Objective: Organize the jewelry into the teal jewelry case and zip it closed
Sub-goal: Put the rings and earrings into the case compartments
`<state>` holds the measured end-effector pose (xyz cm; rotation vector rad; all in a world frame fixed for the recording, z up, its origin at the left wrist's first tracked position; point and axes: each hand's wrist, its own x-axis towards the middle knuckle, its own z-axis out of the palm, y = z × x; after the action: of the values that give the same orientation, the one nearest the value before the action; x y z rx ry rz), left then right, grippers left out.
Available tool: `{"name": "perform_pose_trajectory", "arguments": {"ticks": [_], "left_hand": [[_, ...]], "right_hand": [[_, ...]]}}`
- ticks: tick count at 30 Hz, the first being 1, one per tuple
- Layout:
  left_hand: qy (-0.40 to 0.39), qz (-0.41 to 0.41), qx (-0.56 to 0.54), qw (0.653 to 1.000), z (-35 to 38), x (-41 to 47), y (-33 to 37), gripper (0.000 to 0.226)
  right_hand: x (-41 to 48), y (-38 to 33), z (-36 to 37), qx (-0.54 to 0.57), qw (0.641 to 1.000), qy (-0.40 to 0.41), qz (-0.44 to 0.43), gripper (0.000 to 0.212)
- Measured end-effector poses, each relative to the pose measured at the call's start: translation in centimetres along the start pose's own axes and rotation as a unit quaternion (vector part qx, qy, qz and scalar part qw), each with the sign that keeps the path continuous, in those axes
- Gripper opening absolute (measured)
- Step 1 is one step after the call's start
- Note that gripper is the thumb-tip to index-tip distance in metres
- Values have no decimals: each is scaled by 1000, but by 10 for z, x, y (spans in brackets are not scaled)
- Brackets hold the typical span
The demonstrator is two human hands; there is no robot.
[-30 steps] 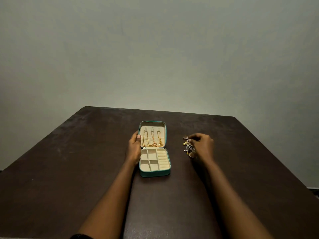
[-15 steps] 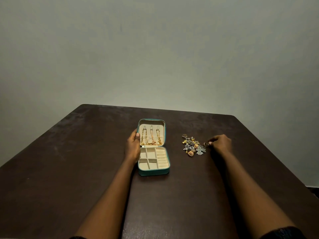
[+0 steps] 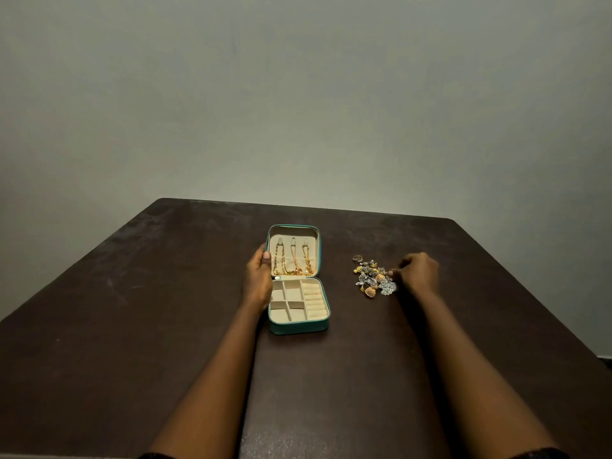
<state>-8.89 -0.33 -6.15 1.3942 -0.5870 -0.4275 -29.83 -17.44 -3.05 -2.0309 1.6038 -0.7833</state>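
Centre of frame: teal case [image 3: 298, 326] lying open on the table [image 3: 132, 326], chains [image 3: 293, 260] hung in the lid, compartments [image 3: 291, 301] bare. Gripped at its left edge by the left hand [image 3: 258, 281], thumb on the lid rim, as half a second ago. Right of centre: loose jewelry pile [image 3: 372, 276]. Brought back in from the right to the pile's edge: right hand [image 3: 419, 271], fingers curled; pinching a piece or not, impossible to tell. Probably the start of picking up a small piece.

Bare forearms [image 3: 212, 376], dark sleeve edges [image 3: 536, 454] near the elbows.
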Motion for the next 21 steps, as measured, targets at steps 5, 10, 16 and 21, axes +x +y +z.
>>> {"name": "perform_pose_trajectory", "arguments": {"ticks": [5, 10, 16, 21], "left_hand": [[7, -10, -3, 1000, -1, 1, 0, 34], [0, -4, 4, 1000, 1, 3, 0, 34], [2, 0, 10, 1000, 0, 4, -3, 33], [11, -1, 30, 999, 1, 6, -3, 34]], "right_hand": [[-20, -17, 8, 119, 991, 54, 12, 23], [-43, -53, 12, 201, 979, 3, -38, 13], [-81, -84, 33, 225, 957, -159, -90, 20], [-91, -81, 49, 127, 970, -150, -143, 20]]}}
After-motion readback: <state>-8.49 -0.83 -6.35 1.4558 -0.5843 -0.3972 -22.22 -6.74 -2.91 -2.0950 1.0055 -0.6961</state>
